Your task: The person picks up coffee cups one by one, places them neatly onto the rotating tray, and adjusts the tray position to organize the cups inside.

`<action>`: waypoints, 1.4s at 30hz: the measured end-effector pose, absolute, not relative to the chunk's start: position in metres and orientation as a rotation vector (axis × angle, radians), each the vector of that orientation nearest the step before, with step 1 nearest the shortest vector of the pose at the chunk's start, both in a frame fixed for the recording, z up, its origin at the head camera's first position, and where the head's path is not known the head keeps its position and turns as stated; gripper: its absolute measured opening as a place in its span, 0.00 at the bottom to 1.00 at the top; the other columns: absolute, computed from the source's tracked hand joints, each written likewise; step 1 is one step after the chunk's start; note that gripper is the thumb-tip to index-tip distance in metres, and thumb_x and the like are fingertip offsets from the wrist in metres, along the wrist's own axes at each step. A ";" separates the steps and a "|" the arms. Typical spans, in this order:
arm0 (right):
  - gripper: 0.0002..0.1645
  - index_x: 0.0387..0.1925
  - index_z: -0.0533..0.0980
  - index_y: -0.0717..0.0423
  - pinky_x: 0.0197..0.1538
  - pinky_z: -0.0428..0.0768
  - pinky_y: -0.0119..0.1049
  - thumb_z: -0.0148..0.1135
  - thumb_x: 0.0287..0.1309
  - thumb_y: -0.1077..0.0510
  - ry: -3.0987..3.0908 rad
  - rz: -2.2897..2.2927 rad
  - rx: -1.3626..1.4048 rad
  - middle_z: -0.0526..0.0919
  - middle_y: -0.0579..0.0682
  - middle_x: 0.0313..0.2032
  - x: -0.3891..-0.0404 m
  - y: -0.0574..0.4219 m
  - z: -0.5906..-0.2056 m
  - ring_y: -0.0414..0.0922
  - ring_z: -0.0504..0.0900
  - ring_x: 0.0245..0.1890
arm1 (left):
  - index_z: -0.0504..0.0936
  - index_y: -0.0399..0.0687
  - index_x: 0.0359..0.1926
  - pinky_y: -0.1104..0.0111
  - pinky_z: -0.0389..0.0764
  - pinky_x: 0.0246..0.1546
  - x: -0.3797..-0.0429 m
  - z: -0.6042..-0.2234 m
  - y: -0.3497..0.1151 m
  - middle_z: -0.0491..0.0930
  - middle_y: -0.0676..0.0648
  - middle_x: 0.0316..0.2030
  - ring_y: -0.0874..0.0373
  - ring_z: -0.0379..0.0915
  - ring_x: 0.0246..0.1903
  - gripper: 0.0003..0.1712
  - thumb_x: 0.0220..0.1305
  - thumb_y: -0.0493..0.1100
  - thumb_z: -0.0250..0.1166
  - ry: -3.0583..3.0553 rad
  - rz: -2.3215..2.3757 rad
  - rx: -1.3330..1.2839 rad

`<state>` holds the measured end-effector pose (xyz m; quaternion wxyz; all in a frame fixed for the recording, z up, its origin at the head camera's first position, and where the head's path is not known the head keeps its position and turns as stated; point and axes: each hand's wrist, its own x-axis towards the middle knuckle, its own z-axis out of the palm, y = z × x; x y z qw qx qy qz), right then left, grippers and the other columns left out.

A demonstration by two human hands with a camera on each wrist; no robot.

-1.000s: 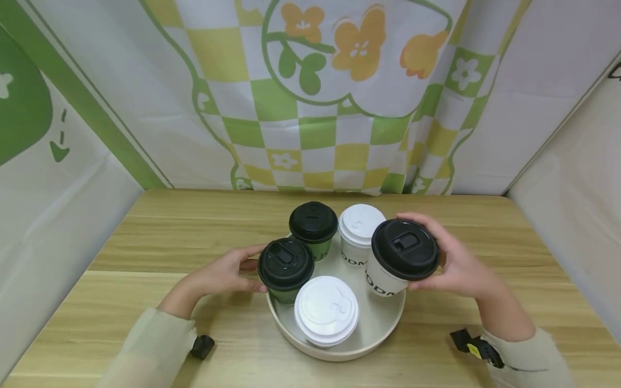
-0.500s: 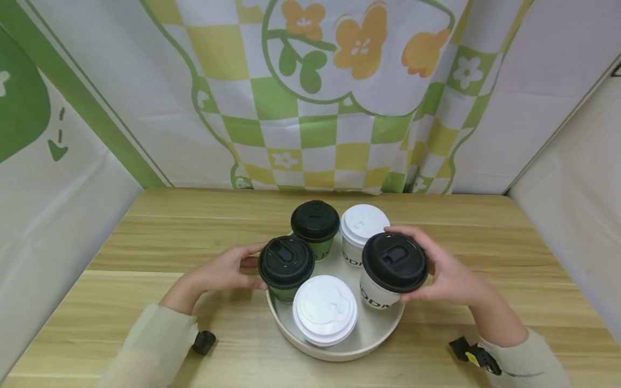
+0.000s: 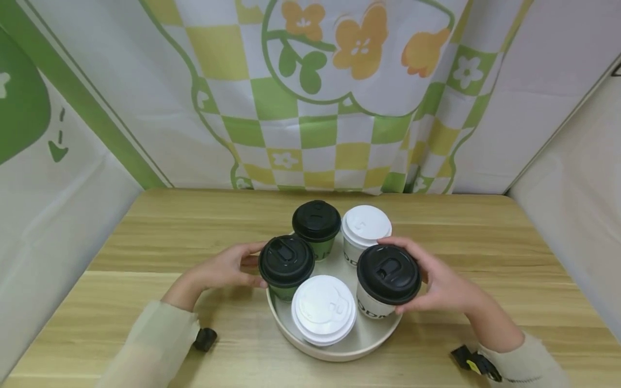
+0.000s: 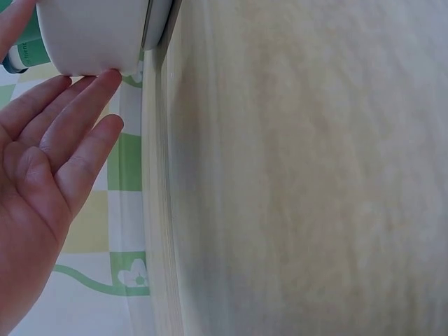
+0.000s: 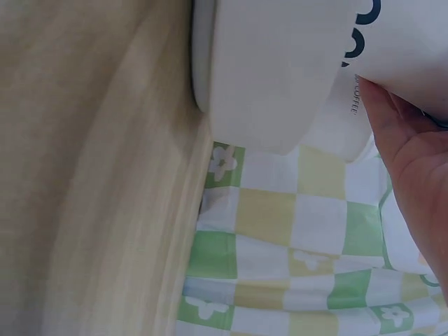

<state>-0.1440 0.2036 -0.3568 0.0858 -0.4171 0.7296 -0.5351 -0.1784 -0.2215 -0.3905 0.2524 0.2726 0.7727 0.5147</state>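
Observation:
My right hand [image 3: 441, 285] holds a white paper cup [image 3: 372, 306] by its side, thumb in front and fingers behind. The cup wears a black lid and sits at the right of a round cream tray [image 3: 335, 353]. In the right wrist view, the fingers press against the white cup [image 5: 413, 56]. My left hand [image 3: 228, 271] is at the tray's left side, next to a green cup [image 3: 283, 292] with a black lid. In the left wrist view, straight fingertips of the left hand [image 4: 56, 154] touch the tray wall [image 4: 94, 35].
Also on the tray are a second green cup with a black lid [image 3: 316, 220], a white-lidded cup [image 3: 366, 225] at the back, and another white lid [image 3: 324, 310] at the front. A checked curtain [image 3: 317, 129] hangs behind the wooden table [image 3: 160, 231].
The right hand has brought the black-lidded white cup down and toward me, to the left, along the tray's right side. The left hand has hardly moved.

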 end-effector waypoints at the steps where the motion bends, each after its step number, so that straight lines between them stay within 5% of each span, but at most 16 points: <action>1: 0.66 0.72 0.54 0.66 0.67 0.73 0.29 0.82 0.31 0.70 2.171 -1.592 -1.236 0.74 0.44 0.65 -0.143 0.203 -0.358 0.38 0.74 0.64 | 0.57 0.35 0.75 0.45 0.69 0.68 -0.178 -0.391 -0.222 0.63 0.34 0.71 0.35 0.63 0.69 0.51 0.55 0.36 0.74 2.096 1.402 0.740; 33: 0.67 0.76 0.53 0.54 0.67 0.72 0.29 0.83 0.36 0.64 2.225 -1.516 -1.060 0.67 0.53 0.70 -0.135 0.206 -0.374 0.34 0.69 0.68 | 0.56 0.37 0.75 0.47 0.69 0.68 -0.183 -0.393 -0.220 0.61 0.34 0.73 0.34 0.61 0.70 0.51 0.56 0.37 0.74 2.094 1.405 0.753; 42: 0.68 0.77 0.51 0.53 0.67 0.74 0.33 0.82 0.36 0.62 2.501 -1.281 -1.163 0.67 0.60 0.70 -0.138 0.229 -0.353 0.36 0.69 0.68 | 0.58 0.40 0.76 0.33 0.62 0.67 -0.180 -0.386 -0.229 0.61 0.36 0.73 0.32 0.57 0.71 0.48 0.60 0.44 0.72 2.307 1.233 0.759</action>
